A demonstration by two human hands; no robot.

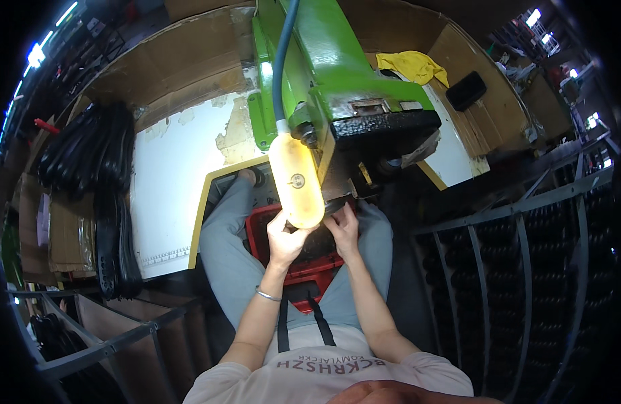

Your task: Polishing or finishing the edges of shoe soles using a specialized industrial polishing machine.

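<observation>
A green machine (344, 47) with a black lower head (384, 128) stands in front of me. A yellow oblong lamp (296, 178) on a blue cable hangs at its front, lit at the lower end. Just below the lamp my left hand (287, 241) is closed, thumb and fingers pinched together. My right hand (344, 227) is beside it, also closed, its fingertips against a dark rounded piece (334, 205) under the machine head. What the fingers grip is mostly hidden by the lamp and the hands.
White worktops (169, 182) with yellow edges flank the machine, walled with cardboard (182, 64). Black belt-like strips (88, 148) hang at the left. A yellow cloth (415, 65) and a black box-like object (466, 91) lie right. A red crate (260, 236) sits between my legs; metal racks (519, 269) stand both sides.
</observation>
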